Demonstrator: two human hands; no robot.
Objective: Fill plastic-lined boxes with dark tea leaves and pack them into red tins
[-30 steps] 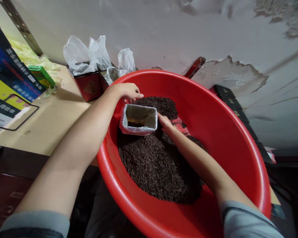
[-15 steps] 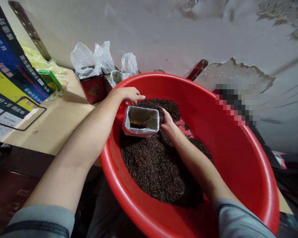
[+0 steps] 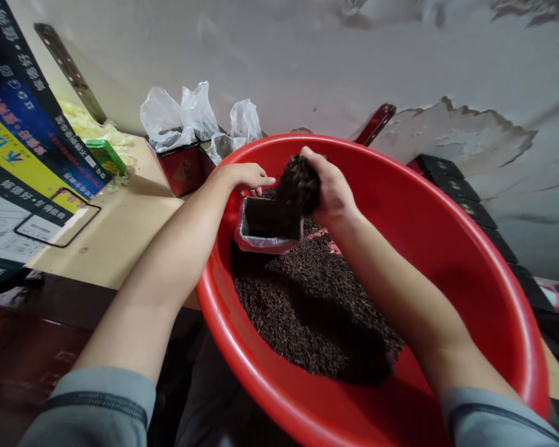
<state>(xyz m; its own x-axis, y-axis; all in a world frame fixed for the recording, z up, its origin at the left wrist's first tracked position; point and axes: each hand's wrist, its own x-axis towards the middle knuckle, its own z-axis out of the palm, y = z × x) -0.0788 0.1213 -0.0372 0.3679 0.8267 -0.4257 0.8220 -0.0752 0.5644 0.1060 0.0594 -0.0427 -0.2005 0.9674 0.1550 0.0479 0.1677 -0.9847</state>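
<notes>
A big red plastic basin holds a heap of dark loose tea leaves. A small square tin lined with a silvery bag sits in the leaves at the basin's left side. My left hand curls over the tin's far rim and steadies it. My right hand is raised over the tin's right edge, closed round a handful of tea leaves.
Two red tins with clear plastic bags stand on the wooden table behind the basin. A green box and a printed carton lie at the left. Black boxes line the peeling wall at the right.
My right hand came up out of the heap with a handful of leaves and now hangs over the tin. My left hand kept its hold on the tin.
</notes>
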